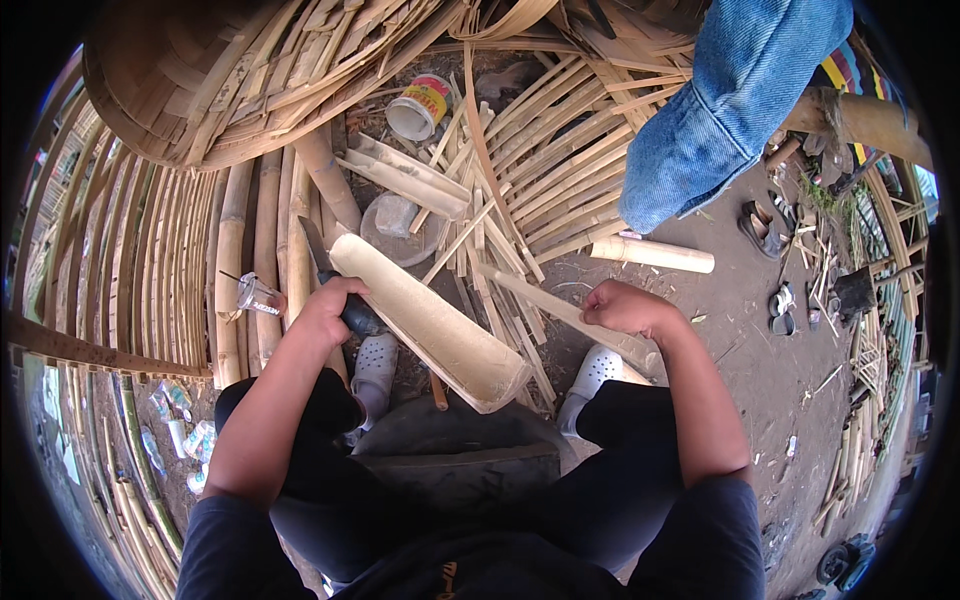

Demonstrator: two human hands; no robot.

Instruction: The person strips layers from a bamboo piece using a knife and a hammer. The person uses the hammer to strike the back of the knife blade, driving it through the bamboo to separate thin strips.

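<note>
My left hand (326,312) is closed around the black handle of a knife (314,243), whose dark blade points away from me. Right beside it, a split half of a bamboo culm (430,325) lies at a slant with its pale hollow side up. I cannot tell whether the left fingers also touch the culm's edge. My right hand (628,308) pinches a long flat bamboo strip (545,300) near its middle. That strip runs from the pile of slats down toward my right shoe (597,370).
Many loose bamboo slats (560,160) lie ahead. A tin can (418,106) and a stone (391,214) sit behind the culm. A plastic cup (260,295) stands at left on bamboo poles. Blue denim (720,110) hangs at upper right, above a short bamboo piece (652,254).
</note>
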